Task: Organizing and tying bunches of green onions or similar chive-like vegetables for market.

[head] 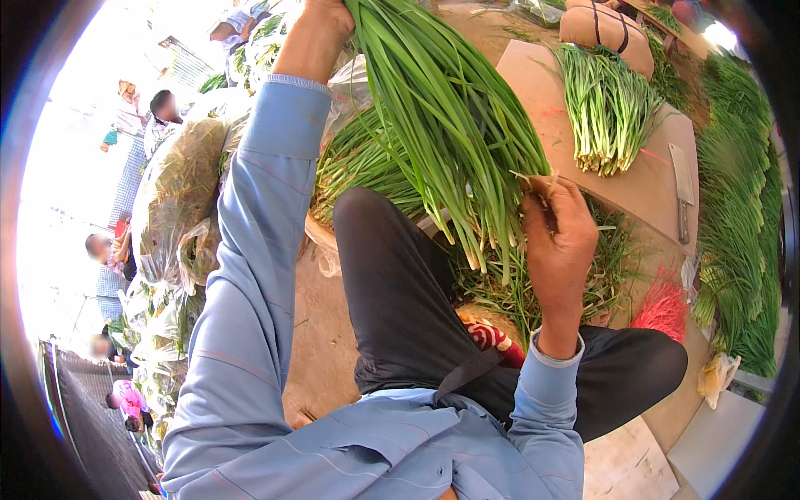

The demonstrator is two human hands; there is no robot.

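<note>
My left hand (328,22), at the top edge of the picture, grips a large bunch of long flat green leaves with pale stem ends, like garlic chives (437,119). The leaves hang down and to the right over my lap. Beside the stem ends, my right hand (559,231) pinches a few thin, pale, dry strands between thumb and fingers. A trimmed bundle of the same greens (609,112) lies on a pale board (537,75) at the upper right. A cleaver with a wooden handle (682,190) rests near that board's right edge.
Loose greens (369,162) lie beyond my knee. Leaf scraps (606,262) cover the floor between my legs. Red plastic strands (662,309) lie by my right knee. Long rows of greens (731,206) stand far right. Filled plastic bags (181,187) line the left, with several people beyond.
</note>
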